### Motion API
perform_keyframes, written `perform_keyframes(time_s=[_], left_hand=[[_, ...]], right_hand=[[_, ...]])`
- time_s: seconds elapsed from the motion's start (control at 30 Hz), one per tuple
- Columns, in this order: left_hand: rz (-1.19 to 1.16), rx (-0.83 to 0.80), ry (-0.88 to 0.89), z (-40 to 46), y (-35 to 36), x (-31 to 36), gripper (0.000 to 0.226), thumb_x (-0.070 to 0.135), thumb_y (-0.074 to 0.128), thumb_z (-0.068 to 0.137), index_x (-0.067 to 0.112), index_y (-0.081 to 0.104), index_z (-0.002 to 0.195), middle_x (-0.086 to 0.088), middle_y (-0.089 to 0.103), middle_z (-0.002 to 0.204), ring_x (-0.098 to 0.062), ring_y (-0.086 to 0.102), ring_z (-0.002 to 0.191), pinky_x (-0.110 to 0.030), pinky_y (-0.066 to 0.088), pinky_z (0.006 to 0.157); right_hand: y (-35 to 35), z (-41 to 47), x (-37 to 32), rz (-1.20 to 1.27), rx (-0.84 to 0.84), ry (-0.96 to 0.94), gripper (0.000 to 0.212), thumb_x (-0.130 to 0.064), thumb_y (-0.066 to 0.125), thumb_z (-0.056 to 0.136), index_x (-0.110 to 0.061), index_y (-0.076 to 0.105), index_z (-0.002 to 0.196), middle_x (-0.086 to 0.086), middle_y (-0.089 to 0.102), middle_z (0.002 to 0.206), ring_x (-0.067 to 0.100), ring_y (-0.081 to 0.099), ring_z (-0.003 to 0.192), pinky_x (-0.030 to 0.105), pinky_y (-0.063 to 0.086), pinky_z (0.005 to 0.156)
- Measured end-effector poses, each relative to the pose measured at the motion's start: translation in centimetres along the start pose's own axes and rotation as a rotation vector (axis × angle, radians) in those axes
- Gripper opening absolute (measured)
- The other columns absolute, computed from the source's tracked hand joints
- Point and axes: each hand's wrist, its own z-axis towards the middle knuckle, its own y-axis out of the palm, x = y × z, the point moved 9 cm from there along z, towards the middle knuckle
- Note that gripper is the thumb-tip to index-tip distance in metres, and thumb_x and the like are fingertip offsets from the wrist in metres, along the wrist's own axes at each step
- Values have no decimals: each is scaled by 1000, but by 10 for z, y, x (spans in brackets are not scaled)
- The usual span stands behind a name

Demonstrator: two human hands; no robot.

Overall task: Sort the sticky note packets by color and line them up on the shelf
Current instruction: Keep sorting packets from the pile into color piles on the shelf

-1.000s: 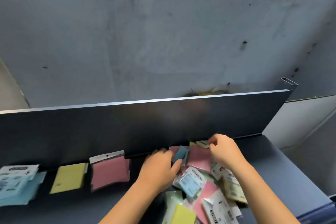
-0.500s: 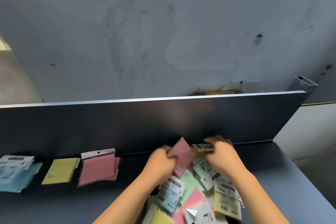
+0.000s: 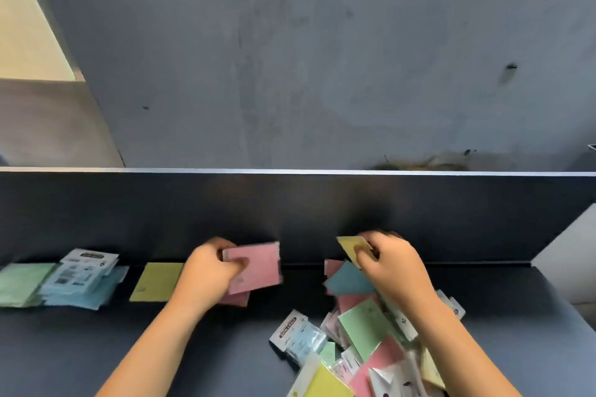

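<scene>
A stained grey wall (image 3: pixel 322 58) fills the upper frame; below it a dark shelf (image 3: pixel 225 348) with a raised back panel (image 3: pixel 290 209) runs across the lower half. Along the foot of that panel, lower left of the frame, the sorted row sits: a green stack (image 3: pixel 21 284) at the far left, a blue stack (image 3: pixel 85 280) just beside it with its top packet printed face up, then a lone yellow packet (image 3: pixel 156 281) lying flat. The colours lie side by side, presumably so each pile can grow in line.

The left hand (image 3: pixel 209 271), centre of the frame, pinches a pink packet (image 3: pixel 254 266) between thumb and fingers, held over what looks like more pink beneath it – most likely the pink pile it is meant for. The right hand (image 3: pixel 392 263) pinches a yellow packet (image 3: pixel 353 248) by one corner, raised above the unsorted heap (image 3: pixel 361 332) in the lower right, probably to carry it towards the yellow spot on the left.

The packets are thin, square, pastel – pink, green, blue, yellow – in clear sleeves, some showing a white printed label. The heap is a loose overlapping jumble, so much sorting seems to remain
</scene>
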Motion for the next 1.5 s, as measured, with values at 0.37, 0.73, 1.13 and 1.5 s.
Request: perform_keyframes(time_s=[0.37, 0.73, 1.13, 1.5], left_hand=[[631, 134, 219, 16, -53, -56, 52, 28, 81, 78, 19, 62, 126, -12, 52, 114, -40, 63, 101, -46, 58, 79], [442, 233, 275, 24, -207, -120, 15, 12, 68, 86, 17, 66, 100, -7, 60, 97, -34, 61, 90, -43, 49, 75], [429, 34, 471, 13, -174, -121, 16, 16, 68, 87, 18, 65, 103, -1, 61, 97, -27, 61, 93, -40, 51, 75], [585, -474, 709, -41, -4, -39, 31, 44, 50, 94, 27, 54, 120, 6, 56, 118, -19, 55, 114, -35, 48, 94]], right_hand=[[79, -7, -124, 511, -258, 241, 17, -29, 67, 98, -17, 78, 92, -2, 80, 88, 17, 76, 82, 42, 60, 77], [231, -10, -258, 684, -435, 528, 17, -28, 73, 95, -11, 75, 95, 7, 71, 76, 19, 60, 63, 30, 47, 60], [224, -9, -291, -276, -234, 157, 24, -40, 61, 96, -17, 64, 104, 6, 68, 104, 32, 68, 97, 34, 47, 67], [80, -21, -108, -289, -108, 437, 26, -40, 55, 80, -16, 57, 69, 8, 66, 80, 37, 63, 81, 35, 47, 60]])
